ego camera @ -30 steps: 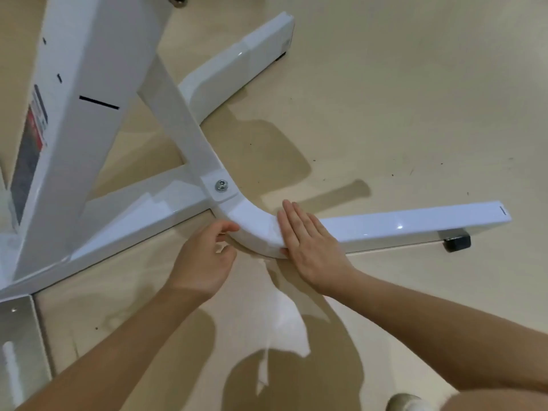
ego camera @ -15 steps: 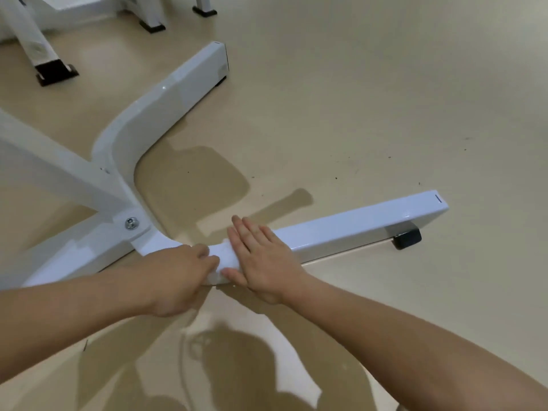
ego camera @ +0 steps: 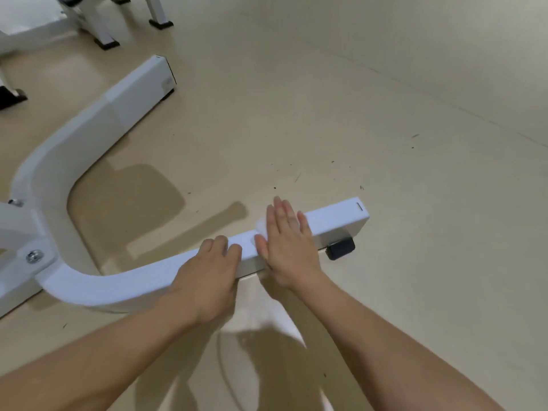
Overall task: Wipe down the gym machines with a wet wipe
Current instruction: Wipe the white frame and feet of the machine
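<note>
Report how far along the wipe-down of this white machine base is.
Done: the right hand has slid from the bend out along the near leg within a second, so that stretch looks wiped. In hand: it presses the wet wipe flat on the leg; the left hand grips the leg behind. Left: the leg's end, the far leg, the other machines.
</note>
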{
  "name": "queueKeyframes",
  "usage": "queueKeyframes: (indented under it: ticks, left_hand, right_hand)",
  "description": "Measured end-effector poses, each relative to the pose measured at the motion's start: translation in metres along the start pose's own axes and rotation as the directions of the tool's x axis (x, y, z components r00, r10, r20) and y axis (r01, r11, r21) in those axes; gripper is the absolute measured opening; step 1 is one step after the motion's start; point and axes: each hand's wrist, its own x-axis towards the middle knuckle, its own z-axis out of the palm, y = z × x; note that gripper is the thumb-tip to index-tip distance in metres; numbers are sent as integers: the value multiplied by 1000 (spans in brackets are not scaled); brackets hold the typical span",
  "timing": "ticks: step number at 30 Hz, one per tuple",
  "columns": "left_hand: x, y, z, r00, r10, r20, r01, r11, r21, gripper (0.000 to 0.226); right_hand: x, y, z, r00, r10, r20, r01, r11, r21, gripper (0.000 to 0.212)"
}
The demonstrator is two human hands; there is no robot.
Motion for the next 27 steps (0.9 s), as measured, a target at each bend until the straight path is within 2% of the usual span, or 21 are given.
queueKeyframes:
  ticks: [1, 3, 5, 6, 8, 9, 10, 12, 14, 16, 20, 22, 23, 24, 26, 27]
  left_hand:
    - [2, 4, 2, 999, -34, -23, 33, 998, -47, 30]
    - [3, 4, 6, 994, -94, -52, 86, 986, -140, 35]
    - [3, 3, 9, 990, -124, -69, 108, 973, -205, 41]
    - [4, 3, 9, 987, -139, -84, 118, 967, -226, 42]
    - [6, 5, 8, 980, -173, -102, 143, 958, -249, 43]
    - [8, 9, 7, 977, -187, -104, 157, 955, -251, 43]
    - [11, 12, 6, 974, -201, -103, 171, 954, -245, 42]
    - [14, 20, 4, 969, -228, -93, 203, 954, -219, 40]
    - [20, 28, 1, 970, -227, -91, 207, 960, -187, 39]
    - [27, 33, 0, 969, -232, -84, 215, 961, -177, 41]
    - [32, 43, 0, 956, -287, -55, 275, 947, -165, 43]
    - [32, 45, 0, 956, -289, -56, 277, 947, -163, 44]
    - [31, 45, 0, 957, -283, -54, 272, 948, -164, 45]
    - [31, 44, 0, 959, -277, -50, 266, 949, -169, 46]
    - [29, 42, 0, 964, -261, -47, 249, 951, -182, 48]
    - [27, 41, 0, 966, -252, -50, 239, 953, -186, 48]
  right_hand:
    - [-4, -6, 4, 997, -75, -32, 75, 997, -11, 61]
    - [-6, 9, 7, 991, -72, -110, 74, 997, 9, 53]
    - [-9, 41, 7, 969, 107, -221, -89, 992, 88, 51]
    - [-9, 58, 6, 934, 212, -287, -175, 973, 150, 52]
    - [-10, 85, 8, 848, 414, -332, -275, 878, 392, 54]
    - [-10, 88, 12, 796, 526, -299, -292, 767, 572, 57]
    - [-10, 84, 14, 732, 644, -222, -299, 597, 744, 63]
    - [-9, 59, 20, 631, 776, 1, -328, 265, 907, 76]
    - [-3, 33, 19, 595, 790, 150, -376, 108, 920, 80]
    - [5, 18, 10, 583, 772, 252, -429, 29, 903, 82]
    - [-6, 8, -6, 654, 684, 324, -416, -33, 909, 79]
    - [-13, 12, -9, 647, 706, 288, -432, 28, 901, 72]
    - [-13, 17, -9, 608, 753, 251, -450, 67, 890, 70]
    - [-13, 23, -6, 535, 810, 240, -486, 62, 872, 69]
    - [-15, 36, -2, 370, 890, 267, -529, -34, 848, 55]
    - [-17, 43, 0, 319, 892, 321, -481, -139, 866, 45]
